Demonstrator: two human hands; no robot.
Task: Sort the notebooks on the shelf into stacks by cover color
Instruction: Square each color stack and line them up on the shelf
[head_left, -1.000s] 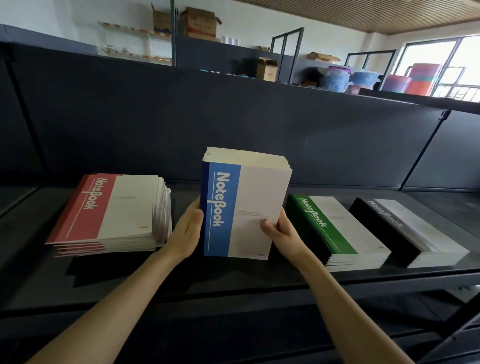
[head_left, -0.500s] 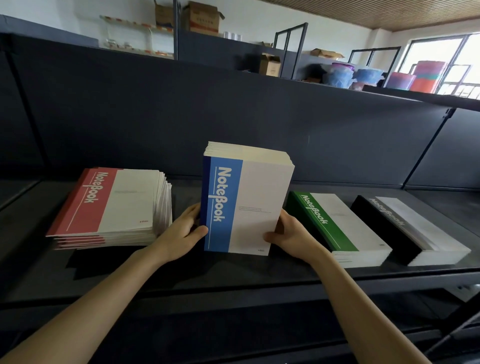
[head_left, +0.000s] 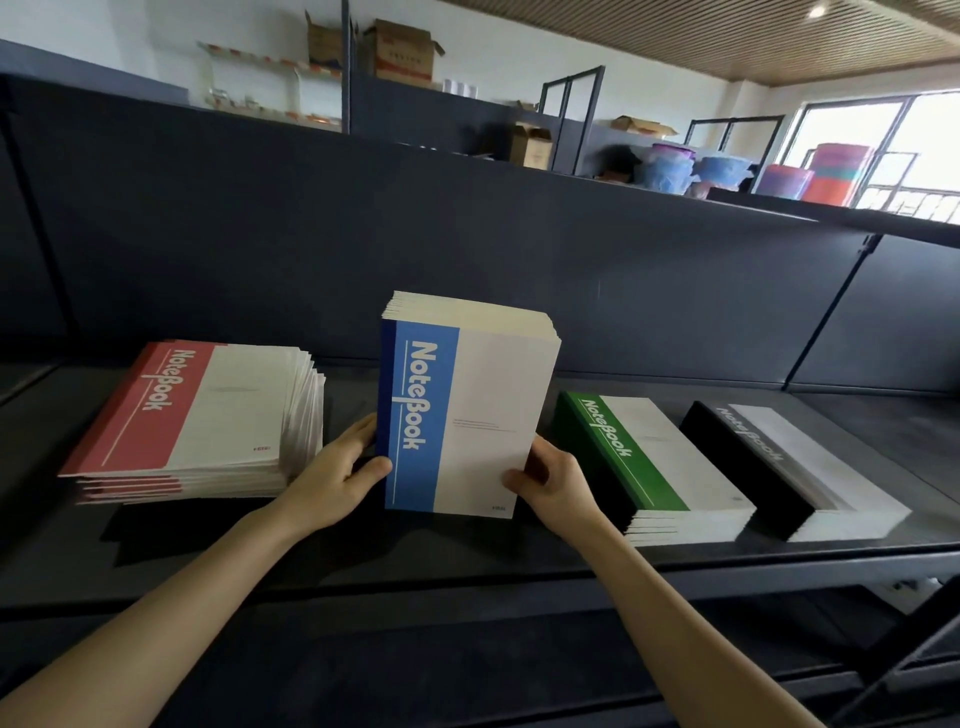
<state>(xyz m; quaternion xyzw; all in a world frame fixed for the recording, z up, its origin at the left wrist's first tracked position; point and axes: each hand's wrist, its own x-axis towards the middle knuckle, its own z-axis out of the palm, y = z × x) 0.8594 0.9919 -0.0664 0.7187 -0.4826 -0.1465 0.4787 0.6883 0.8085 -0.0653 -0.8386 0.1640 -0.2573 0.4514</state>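
Change: over the past second the left hand (head_left: 337, 478) has gone from lying flat beside the spine of the blue notebook stack (head_left: 467, 410) to wrapping it, with the thumb now on the blue band of the front cover.
Left hand: at the stack's 8 o'clock, it grips the spine with fingers behind and thumb in front. The bare forearm runs in from the frame's 7 o'clock.
Right hand: the right hand (head_left: 550, 483) is at the stack's 4 o'clock. Its thumb presses on the white cover near the lower corner and its fingers curl behind the page edge — a firm hold. The forearm comes in from 5 o'clock.
Blue notebook stack: it stands upright at the middle of the dark shelf (head_left: 467, 561), cover toward the camera. Whether its bottom edge touches the shelf cannot be told.
Red notebook stack: the red notebook stack (head_left: 208, 421) lies flat at 9 o'clock — its page edges fanned unevenly, just beside the left hand.
Green notebook stack: the green notebook stack (head_left: 649, 467) lies flat at 3 o'clock, just beside the right hand.
Black notebook stack: the black notebook stack (head_left: 789, 467) lies flat farther out at 3 o'clock, just beside the green one.
Background: cardboard boxes (head_left: 400, 49) sit at 12 o'clock above the back panel.
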